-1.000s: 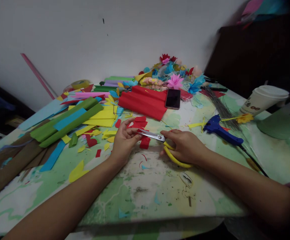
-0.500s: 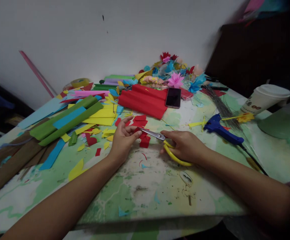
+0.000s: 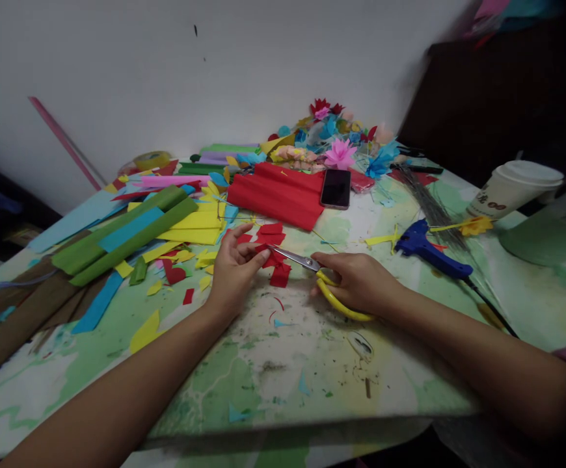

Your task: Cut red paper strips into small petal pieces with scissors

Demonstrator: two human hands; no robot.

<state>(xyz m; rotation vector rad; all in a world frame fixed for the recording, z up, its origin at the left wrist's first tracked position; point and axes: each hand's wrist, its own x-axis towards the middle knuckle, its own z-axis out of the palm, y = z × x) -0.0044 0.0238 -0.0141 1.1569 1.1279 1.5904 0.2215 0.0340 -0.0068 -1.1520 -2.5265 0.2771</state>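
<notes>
I have the right grip wrapped around the scissors, fingers through the yellow handles, with the metal blades pointing left toward the other side. My left grip is pinching a small red piece of paper between thumb and fingers, right at the blade tips; from here I can't tell whether the blades are cutting into it. Both are held over the near-middle part of the tabletop

Just beyond and under the blades I see red paper scraps lying on the painted green and white surface. To the left of my left side are yellow and red cuttings, a yellow leaf-shaped piece nearest, and farther left two green paper rolls with a blue strip lying across them. Yellow sheets sit just right of the rolls

On the far side I get a broad red sheet with a phone at its right end, and behind that a heap of paper flowers, a pink flower in front. Over on the right lie a blue glue gun, a bundle of thin wires and a yellow flower, with a lidded paper cup farther right
</notes>
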